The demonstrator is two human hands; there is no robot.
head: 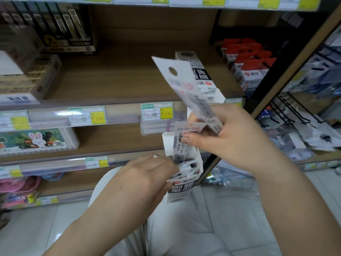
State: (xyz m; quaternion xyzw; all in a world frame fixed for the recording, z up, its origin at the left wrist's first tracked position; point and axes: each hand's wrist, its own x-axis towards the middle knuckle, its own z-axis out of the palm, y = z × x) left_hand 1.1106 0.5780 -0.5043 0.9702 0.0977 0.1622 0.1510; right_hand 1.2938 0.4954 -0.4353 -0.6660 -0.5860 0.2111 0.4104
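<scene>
Pinched tight in the right hand (228, 137), between thumb and curled fingers: the lower end of a long white packet (184, 84), slanted up and to the left of the grip, a round hanging hole near its top end. Print along its length blurred, unreadable. Directly under that grip, close to the thumb tip, more packets (184, 163) of the same kind, standing on end in an open white box (181, 189) with a black label. Wrapped round that box from the left, the left hand (140, 180), fingers curled at the open mouth among the packet tops. Just behind the raised packet, a second box (199, 71) of the same make, upright on the wooden shelf (129, 80). Right of the grip and further back, red-topped boxes (249, 65); nearer on that side, black wire hooks (287, 111). Left of the grip, on the shelf edge, a price label (156, 111) with a yellow patch; well off to the left, a box with a rabbit picture (36, 139).
</scene>
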